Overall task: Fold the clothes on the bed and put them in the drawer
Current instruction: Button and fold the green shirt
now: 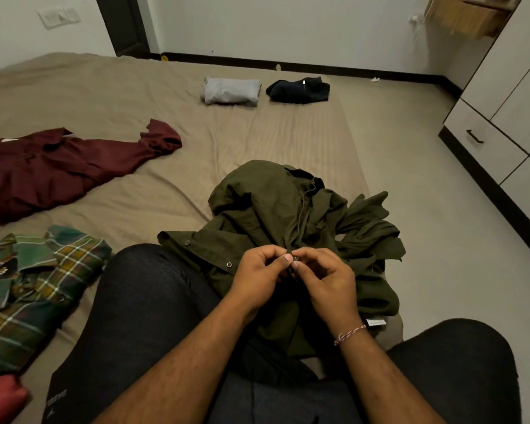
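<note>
Leftmost, a plaid shirt (34,289) lies crumpled at the bed's (135,96) near edge, with a maroon shirt (65,169) spread flat beyond it. Farther back, near the middle, sit two folded pieces side by side — a grey one (230,90) and a dark one (299,90). Front and centre, an olive shirt (291,215) is heaped on the bed and over the person's lap. Both hands meet at its front edge: the left hand (257,275) pinches the fabric between thumb and curled fingers, and the right hand (325,278) — a thread band on its wrist — pinches a small metal snap (295,257) just beside it. At far right stands a white cabinet with a drawer (487,148), closed.
</note>
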### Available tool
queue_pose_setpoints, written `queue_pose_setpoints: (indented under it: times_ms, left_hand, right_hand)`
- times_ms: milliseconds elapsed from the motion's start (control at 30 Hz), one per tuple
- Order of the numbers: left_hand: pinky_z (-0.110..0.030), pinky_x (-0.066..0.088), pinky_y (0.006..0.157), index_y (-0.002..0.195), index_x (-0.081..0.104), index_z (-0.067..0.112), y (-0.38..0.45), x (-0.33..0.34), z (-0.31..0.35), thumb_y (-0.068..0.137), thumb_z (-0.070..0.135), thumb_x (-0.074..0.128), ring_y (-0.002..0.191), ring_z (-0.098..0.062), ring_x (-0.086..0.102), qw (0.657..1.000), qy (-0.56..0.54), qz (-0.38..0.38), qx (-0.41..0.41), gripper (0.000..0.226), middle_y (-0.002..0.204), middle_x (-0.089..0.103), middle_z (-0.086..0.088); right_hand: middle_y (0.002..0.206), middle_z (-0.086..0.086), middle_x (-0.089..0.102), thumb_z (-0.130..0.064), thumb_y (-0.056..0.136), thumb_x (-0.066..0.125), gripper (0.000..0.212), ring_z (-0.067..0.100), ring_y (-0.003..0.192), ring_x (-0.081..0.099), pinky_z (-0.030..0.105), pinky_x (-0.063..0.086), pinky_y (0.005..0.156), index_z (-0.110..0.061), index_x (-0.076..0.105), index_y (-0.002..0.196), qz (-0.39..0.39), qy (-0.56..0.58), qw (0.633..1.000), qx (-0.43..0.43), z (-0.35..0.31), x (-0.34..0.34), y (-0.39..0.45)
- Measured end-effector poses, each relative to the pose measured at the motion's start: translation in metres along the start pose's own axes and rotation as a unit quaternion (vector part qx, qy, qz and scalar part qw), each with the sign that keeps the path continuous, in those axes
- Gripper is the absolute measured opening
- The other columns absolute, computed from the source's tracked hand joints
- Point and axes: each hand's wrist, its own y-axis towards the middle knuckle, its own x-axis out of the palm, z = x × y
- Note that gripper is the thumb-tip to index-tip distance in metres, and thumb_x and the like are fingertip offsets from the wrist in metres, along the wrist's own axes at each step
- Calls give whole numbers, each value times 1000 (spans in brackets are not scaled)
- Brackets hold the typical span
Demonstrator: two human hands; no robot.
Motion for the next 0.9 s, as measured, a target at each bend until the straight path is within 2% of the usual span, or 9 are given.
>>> queue_pose_setpoints:
  times_ms: [100, 167, 300, 367, 467, 533, 633, 767, 900]
  left_hand:
    - [-36, 56, 76, 89, 76, 7, -1, 3, -1, 99, 12, 65, 76, -18, 68, 999, 26, 11, 23, 15, 81, 74, -8]
    - [-38, 58, 81, 93, 75, 15, -1, 2, -1, 94, 17, 70, 84, -16, 70, 991, 110, 6, 80, 5, 87, 74, -1]
    - [-31, 53, 92, 111, 69, 29, -1, -3, -4, 87, 27, 70, 103, -3, 63, 903, 370, -15, 218, 24, 106, 68, 16]
    - [-33, 55, 87, 105, 71, 26, -1, -6, -1, 89, 17, 68, 97, -1, 64, 898, 362, 45, 245, 18, 102, 69, 15]
    - [-33, 55, 83, 99, 72, 24, 3, -15, 8, 90, 8, 66, 94, -2, 66, 908, 312, 109, 257, 19, 98, 69, 14]
    - [-32, 55, 81, 101, 71, 24, 2, -21, 16, 93, 9, 64, 95, -4, 66, 907, 309, 102, 268, 18, 99, 68, 15]
    - [-34, 56, 72, 100, 70, 30, -3, -33, 32, 97, 25, 63, 84, -3, 66, 893, 358, 63, 265, 9, 90, 69, 16]
    - [-33, 56, 70, 94, 70, 36, -5, -76, 54, 89, 50, 68, 78, 1, 65, 853, 474, -1, 217, 15, 82, 69, 21]
    - [-38, 55, 79, 95, 71, 33, -13, -106, 53, 89, 31, 75, 89, -3, 60, 829, 518, -56, 201, 8, 93, 63, 18]
  right_hand:
    - [81, 3, 75, 0, 94, 69, 11, 11, 72, 70, 22, 57, 64, -8, 74, 100, 1, 153, 976, 153, -6, 5, -3]
    - [77, 1, 72, -2, 99, 63, 8, 11, 68, 65, 22, 55, 59, -6, 70, 101, 7, 175, 966, 190, -5, 4, -2]
    - [82, -4, 64, -8, 103, 57, 9, 7, 71, 57, 23, 50, 63, -13, 64, 102, 9, 136, 979, 152, 0, -3, 3]
    - [77, -13, 61, -16, 102, 60, 6, 2, 69, 55, 24, 47, 64, -22, 62, 104, -36, 69, 991, 113, 0, -9, 3]
    - [76, -11, 63, -30, 90, 78, 31, 4, 68, 57, 26, 48, 64, -35, 57, 113, -124, -19, 989, 83, -7, -12, -1]
    - [87, -9, 66, -33, 84, 83, 40, 8, 77, 62, 25, 52, 68, -40, 57, 114, -133, -112, 984, 47, -8, -12, -2]
    - [86, -10, 69, -25, 86, 82, 23, 8, 80, 65, 27, 56, 72, -36, 68, 101, -123, -115, 985, 45, -14, -23, 4]
    - [88, -17, 73, -19, 90, 78, 13, 3, 86, 69, 31, 59, 81, -31, 76, 91, -211, -143, 965, 66, -13, -54, 12]
    - [80, -10, 73, -22, 87, 82, 11, 8, 77, 69, 32, 58, 75, -30, 76, 83, -179, -153, 967, 98, -11, -66, 15]
